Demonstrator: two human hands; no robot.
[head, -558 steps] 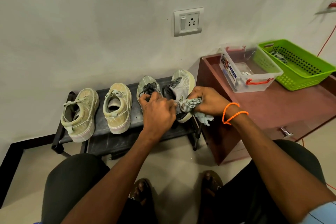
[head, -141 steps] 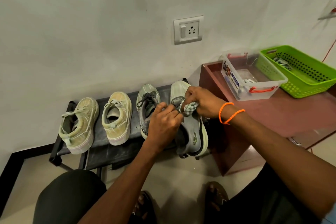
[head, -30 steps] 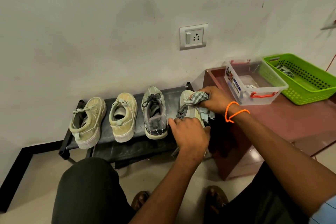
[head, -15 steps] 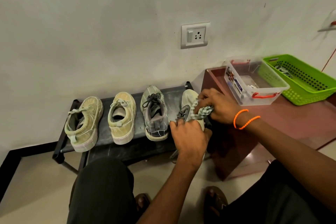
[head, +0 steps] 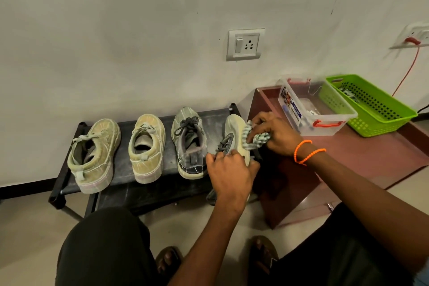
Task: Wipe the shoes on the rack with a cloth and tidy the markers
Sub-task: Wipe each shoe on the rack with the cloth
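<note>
The left hand grips the heel end of the grey shoe at the right end of the rack, toe toward the wall, its length running front to back. The right hand clutches a bunched cloth against the shoe's right side.

Matt canvas shoes, woven checked cloth, glossy wood cabinet, green plastic basket

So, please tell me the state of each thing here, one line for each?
Rightmost grey shoe: tilted, being wiped.
Cloth: bunched, pressed on that shoe.
Right hand: grips the cloth.
Left hand: holds the shoe.
Other grey shoe: upright on the rack.
Clear box: open, no lid.
</note>
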